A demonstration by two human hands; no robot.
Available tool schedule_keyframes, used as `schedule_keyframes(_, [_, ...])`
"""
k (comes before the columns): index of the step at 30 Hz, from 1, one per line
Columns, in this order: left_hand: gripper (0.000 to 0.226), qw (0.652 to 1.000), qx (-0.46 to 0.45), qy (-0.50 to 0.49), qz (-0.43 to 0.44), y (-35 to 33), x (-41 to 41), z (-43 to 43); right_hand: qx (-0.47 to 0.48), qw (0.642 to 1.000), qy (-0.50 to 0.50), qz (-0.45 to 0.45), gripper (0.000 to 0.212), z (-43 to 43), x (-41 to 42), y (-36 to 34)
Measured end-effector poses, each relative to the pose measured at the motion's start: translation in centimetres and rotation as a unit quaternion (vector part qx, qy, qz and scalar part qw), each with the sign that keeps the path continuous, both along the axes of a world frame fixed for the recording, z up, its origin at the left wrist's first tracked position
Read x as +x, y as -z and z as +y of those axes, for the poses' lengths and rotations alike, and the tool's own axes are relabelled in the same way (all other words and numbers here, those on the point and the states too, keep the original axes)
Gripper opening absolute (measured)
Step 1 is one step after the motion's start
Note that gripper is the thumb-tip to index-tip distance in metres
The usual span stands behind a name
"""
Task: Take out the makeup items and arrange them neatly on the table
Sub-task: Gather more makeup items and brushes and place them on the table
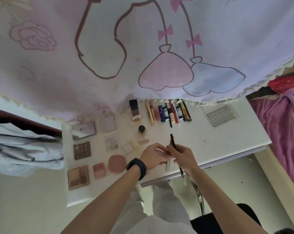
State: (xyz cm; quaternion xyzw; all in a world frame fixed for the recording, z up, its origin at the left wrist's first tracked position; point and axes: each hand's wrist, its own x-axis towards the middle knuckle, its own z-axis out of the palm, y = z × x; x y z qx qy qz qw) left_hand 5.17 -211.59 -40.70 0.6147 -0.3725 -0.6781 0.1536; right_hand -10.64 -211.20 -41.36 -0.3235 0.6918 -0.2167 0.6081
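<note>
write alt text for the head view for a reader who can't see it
The right hand grips a thin dark stick above a white table, with a silver tube between it and the left hand. Palettes lie in rows on the left, and tubes line the far edge under a pink cartoon cloth.

No legible text, label, brand or number on any item.

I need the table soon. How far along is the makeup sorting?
Mostly done: palettes lie in a grid at the left, tubes and pencils line the back edge. The right hand holds a dark pencil, the left hand seemingly a silvery stick. Both await placing.
</note>
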Motion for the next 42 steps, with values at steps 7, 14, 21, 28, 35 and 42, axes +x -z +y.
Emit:
schedule_keyframes(7, [0.018, 0.99, -0.045, 0.034, -0.128, 0.8, -4.8, -5.9, 0.019, 0.998, 0.048, 0.047, 0.012, -9.8, -8.3, 3.3])
schedule_keyframes(14, [0.022, 0.968, -0.08, 0.068, -0.226, 3.1, -6.9, -7.3, -0.005, 0.968, -0.082, 0.239, 0.043, -17.5, -10.7, 5.4])
schedule_keyframes(21, [0.035, 0.93, -0.175, 0.147, -0.288, 3.5, -9.0, -9.8, -0.116, 0.93, -0.164, 0.308, 0.05, -17.1, -9.9, 5.5])
schedule_keyframes(28, [0.033, 0.927, -0.165, 0.171, -0.291, 4.0, -9.8, -9.7, -0.204, 0.897, -0.193, 0.341, 0.034, -14.8, -9.9, 6.2])
schedule_keyframes(35, [0.031, 0.926, -0.157, 0.164, -0.301, 3.9, -9.2, -9.3, -0.186, 0.853, -0.264, 0.41, 0.025, -17.0, -7.9, 5.2])
schedule_keyframes(42, [0.03, 0.932, -0.157, 0.153, -0.288, 3.4, -8.5, -8.2, -0.102, 0.83, -0.307, 0.455, 0.019, -17.4, -6.7, 4.3])
